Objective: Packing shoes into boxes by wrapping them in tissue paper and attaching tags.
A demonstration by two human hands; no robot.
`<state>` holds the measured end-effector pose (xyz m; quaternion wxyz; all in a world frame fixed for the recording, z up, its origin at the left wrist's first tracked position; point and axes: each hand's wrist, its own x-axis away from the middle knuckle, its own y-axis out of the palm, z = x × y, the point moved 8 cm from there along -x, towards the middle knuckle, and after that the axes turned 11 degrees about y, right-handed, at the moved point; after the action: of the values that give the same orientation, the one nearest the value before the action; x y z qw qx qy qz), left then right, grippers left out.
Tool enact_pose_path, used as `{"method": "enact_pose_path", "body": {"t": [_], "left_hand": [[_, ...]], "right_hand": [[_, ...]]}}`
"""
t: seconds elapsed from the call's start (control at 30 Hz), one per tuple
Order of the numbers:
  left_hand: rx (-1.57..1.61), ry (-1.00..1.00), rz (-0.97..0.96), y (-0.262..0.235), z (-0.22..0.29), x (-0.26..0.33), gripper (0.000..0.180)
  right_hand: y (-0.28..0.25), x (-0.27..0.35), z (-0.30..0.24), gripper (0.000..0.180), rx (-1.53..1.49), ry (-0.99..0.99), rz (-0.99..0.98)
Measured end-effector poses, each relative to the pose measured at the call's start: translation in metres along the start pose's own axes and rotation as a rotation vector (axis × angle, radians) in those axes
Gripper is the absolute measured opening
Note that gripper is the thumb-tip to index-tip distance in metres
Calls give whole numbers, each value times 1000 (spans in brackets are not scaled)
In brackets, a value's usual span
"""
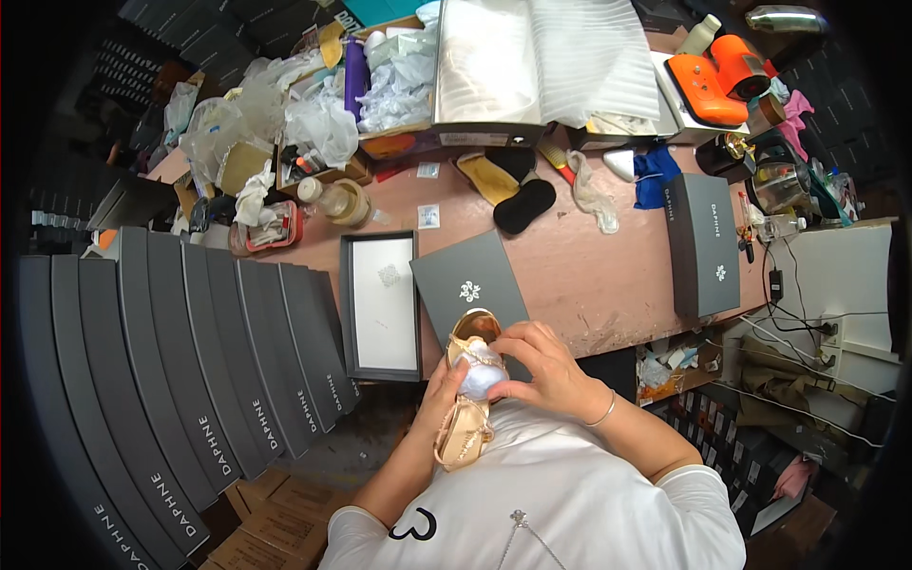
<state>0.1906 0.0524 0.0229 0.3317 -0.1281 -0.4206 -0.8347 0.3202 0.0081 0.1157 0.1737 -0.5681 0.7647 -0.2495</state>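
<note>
A gold strappy sandal [464, 439] is close in front of my body, its toe end pointing away from me. My left hand [435, 404] is closed around its left side, thumb on the straps. A whitish wad of stuffing [483, 382] lies under the straps in the middle of the shoe. My right hand [549, 369] curls in from the right, its thumb and fingertips against the wad and the strap. Beyond the sandal lies a grey shoebox lid [484, 266]. Beside the lid, an open grey shoebox [412, 353] shows its white inside.
Grey shoeboxes [166, 351] stand in a long row at left. A closed shoebox [705, 249] is on the table's right. Boxes of white wrapping sheets [489, 57], a bottle [337, 198], dark and yellow cloth pads [524, 206] and an orange device [708, 90] line the back.
</note>
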Motion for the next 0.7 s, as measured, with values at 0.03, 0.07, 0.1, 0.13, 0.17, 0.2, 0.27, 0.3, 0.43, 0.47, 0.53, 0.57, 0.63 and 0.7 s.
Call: {"method": "enact_pose_path", "body": {"t": [0.03,0.07,0.1,0.13,0.17,0.2,0.27,0.3,0.43,0.47,0.53,0.57,0.63,0.7], "left_hand": [[-119,17,-66,1,0,-6,56],[-234,46,-126,2,0,-10,58],[-328,10,-209,-1,-13,-10,65],[-520,-45,-283,0,-17,-10,67],[-457,-119,-354,9,-24,-10,65],[-395,-195,-425,19,-28,-9,64],[-159,-385,-421,14,-36,-12,59],[-41,-480,-418,13,-36,-14,57],[-397,-241,-562,37,35,-73,37],[-536,68,-416,34,82,-106,31],[-1430,934,-279,66,178,-134,39],[-1645,1078,-296,76,192,-149,46],[-1912,1151,-341,115,206,-174,52],[-2092,1181,-364,121,209,-212,42]], "right_hand": [[-12,-8,-12,54,81,-72,12],[-21,-15,-23,59,165,-150,18],[-15,-17,-29,72,295,-236,-108],[-1,-17,-21,71,330,-183,-301],[14,-12,-10,70,361,-123,-493],[23,-6,0,69,389,-57,-683],[19,-7,5,68,314,43,-805],[15,-6,7,68,274,94,-864],[-28,-14,29,60,26,140,-699],[-49,-16,37,58,-42,196,-617],[-97,-27,52,55,-176,305,-449],[-118,-36,60,54,-277,357,-341],[-155,-64,75,52,-370,397,-107],[-189,-111,73,53,-333,350,100]]}}
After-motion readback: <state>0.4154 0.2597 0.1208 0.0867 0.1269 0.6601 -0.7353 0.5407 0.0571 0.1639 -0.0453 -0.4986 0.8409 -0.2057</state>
